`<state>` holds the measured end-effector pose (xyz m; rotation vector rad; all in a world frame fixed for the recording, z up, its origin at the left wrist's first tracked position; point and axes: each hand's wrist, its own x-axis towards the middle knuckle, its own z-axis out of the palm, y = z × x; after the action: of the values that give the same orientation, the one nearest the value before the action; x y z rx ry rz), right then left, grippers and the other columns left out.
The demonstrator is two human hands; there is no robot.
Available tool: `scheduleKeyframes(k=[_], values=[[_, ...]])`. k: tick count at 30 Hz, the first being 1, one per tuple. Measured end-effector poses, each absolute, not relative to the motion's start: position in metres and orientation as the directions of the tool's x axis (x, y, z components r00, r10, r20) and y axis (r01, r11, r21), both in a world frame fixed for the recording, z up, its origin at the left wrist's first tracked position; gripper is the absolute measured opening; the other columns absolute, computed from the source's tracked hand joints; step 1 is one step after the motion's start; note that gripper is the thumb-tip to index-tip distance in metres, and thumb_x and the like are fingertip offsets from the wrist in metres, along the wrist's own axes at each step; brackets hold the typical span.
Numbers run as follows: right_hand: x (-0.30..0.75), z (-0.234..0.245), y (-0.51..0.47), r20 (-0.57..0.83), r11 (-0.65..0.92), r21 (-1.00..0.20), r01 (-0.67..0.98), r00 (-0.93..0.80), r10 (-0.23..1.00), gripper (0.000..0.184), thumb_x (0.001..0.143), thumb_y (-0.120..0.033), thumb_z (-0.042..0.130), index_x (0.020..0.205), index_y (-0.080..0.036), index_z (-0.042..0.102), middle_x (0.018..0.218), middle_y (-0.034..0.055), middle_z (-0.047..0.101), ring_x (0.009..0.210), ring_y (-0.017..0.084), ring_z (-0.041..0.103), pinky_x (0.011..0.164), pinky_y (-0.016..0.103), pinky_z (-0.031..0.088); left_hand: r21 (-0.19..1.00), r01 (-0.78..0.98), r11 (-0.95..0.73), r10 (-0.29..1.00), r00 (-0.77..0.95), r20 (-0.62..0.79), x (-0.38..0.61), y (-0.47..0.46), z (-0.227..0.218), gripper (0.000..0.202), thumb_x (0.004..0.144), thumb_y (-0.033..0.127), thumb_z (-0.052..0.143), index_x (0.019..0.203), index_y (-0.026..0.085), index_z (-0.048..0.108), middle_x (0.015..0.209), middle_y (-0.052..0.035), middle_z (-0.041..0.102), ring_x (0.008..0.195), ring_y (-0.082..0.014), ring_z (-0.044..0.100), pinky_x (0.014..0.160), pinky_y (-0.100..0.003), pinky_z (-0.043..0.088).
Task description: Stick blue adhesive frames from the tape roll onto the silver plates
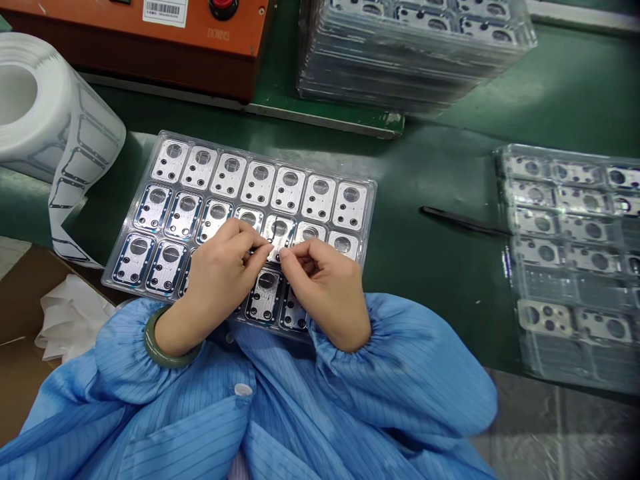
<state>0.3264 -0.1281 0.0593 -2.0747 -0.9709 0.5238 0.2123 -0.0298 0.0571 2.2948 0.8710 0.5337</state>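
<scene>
A clear plastic tray (165, 137) of several small silver metal plates with round holes lies on the green mat in front of me. Both hands meet over its middle row. My left hand (220, 273) pinches a plate (278, 235) with thumb and fingertips. My right hand (325, 287) pinches at the same plate's edge, fingers curled closed. Some plates at the tray's left have a blue-edged film on them; the top row looks bare. Blue striped sleeves cover both arms, and a green bangle (163, 347) rings my left wrist.
A roll of white film labels (45, 113) stands at the left. An orange machine (150, 47) sits at the back. A stack of clear trays (410, 53) is behind, another tray pile (570, 267) at the right. Black tweezers (460, 220) lie on the mat. A cardboard box (20, 313) is lower left.
</scene>
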Motion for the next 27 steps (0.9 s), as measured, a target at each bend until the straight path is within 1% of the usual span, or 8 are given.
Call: scheduleKeyframes(k=[8, 13, 17, 20, 27], values=[[0.326, 0.059, -0.127, -0.024, -0.407, -0.773, 0.486, 0.619, 0.785, 0.019, 0.082, -0.024, 0.057, 0.064, -0.019, 0.057, 0.058, -0.0013, 0.057, 0.055, 0.011, 0.05, 0.056, 0.026, 0.04, 0.665, 0.447, -0.598, 0.698, 0.699, 0.158, 0.212, -0.03, 0.057, 0.01, 0.085, 0.021, 0.06, 0.077, 0.017, 0.065, 0.083, -0.003, 0.064, 0.073, -0.0134, 0.059, 0.068, -0.028, 0.046], [0.325, 0.06, -0.129, 0.033, -0.391, -0.736, 0.553, 0.606, 0.795, 0.02, 0.084, -0.025, 0.056, 0.066, -0.019, 0.06, 0.062, 0.0001, 0.061, 0.057, 0.012, 0.053, 0.057, 0.026, 0.04, 0.642, 0.454, -0.618, 0.685, 0.712, 0.156, 0.212, -0.03, 0.058, 0.01, 0.086, 0.02, 0.058, 0.079, 0.018, 0.066, 0.086, -0.0039, 0.064, 0.076, -0.0144, 0.06, 0.068, -0.028, 0.048], [0.33, 0.063, -0.134, 0.055, -0.352, -0.687, 0.636, 0.529, 0.847, 0.02, 0.087, -0.026, 0.055, 0.072, -0.018, 0.065, 0.068, 0.0016, 0.065, 0.062, 0.013, 0.057, 0.058, 0.027, 0.04, 0.61, 0.455, -0.648, 0.669, 0.723, 0.172, 0.211, -0.029, 0.055, 0.009, 0.086, 0.02, 0.058, 0.083, 0.017, 0.067, 0.091, -0.0054, 0.064, 0.076, -0.0147, 0.06, 0.065, -0.027, 0.048], [0.336, 0.062, -0.138, 0.059, -0.317, -0.673, 0.668, 0.476, 0.877, 0.017, 0.088, -0.026, 0.056, 0.077, -0.019, 0.067, 0.071, 0.0017, 0.066, 0.066, 0.014, 0.059, 0.06, 0.027, 0.041, 0.584, 0.452, -0.675, 0.654, 0.733, 0.189, 0.21, -0.028, 0.053, 0.011, 0.086, 0.022, 0.057, 0.084, 0.017, 0.067, 0.095, -0.0069, 0.065, 0.076, -0.0148, 0.06, 0.061, -0.026, 0.047], [0.339, 0.059, -0.14, 0.072, -0.299, -0.664, 0.685, 0.457, 0.886, 0.016, 0.087, -0.025, 0.056, 0.077, -0.019, 0.067, 0.072, 0.0019, 0.066, 0.067, 0.014, 0.06, 0.06, 0.027, 0.041, 0.56, 0.462, -0.687, 0.653, 0.731, 0.198, 0.21, -0.029, 0.052, 0.011, 0.086, 0.022, 0.058, 0.084, 0.016, 0.067, 0.096, -0.007, 0.065, 0.073, -0.014, 0.06, 0.057, -0.025, 0.045]])
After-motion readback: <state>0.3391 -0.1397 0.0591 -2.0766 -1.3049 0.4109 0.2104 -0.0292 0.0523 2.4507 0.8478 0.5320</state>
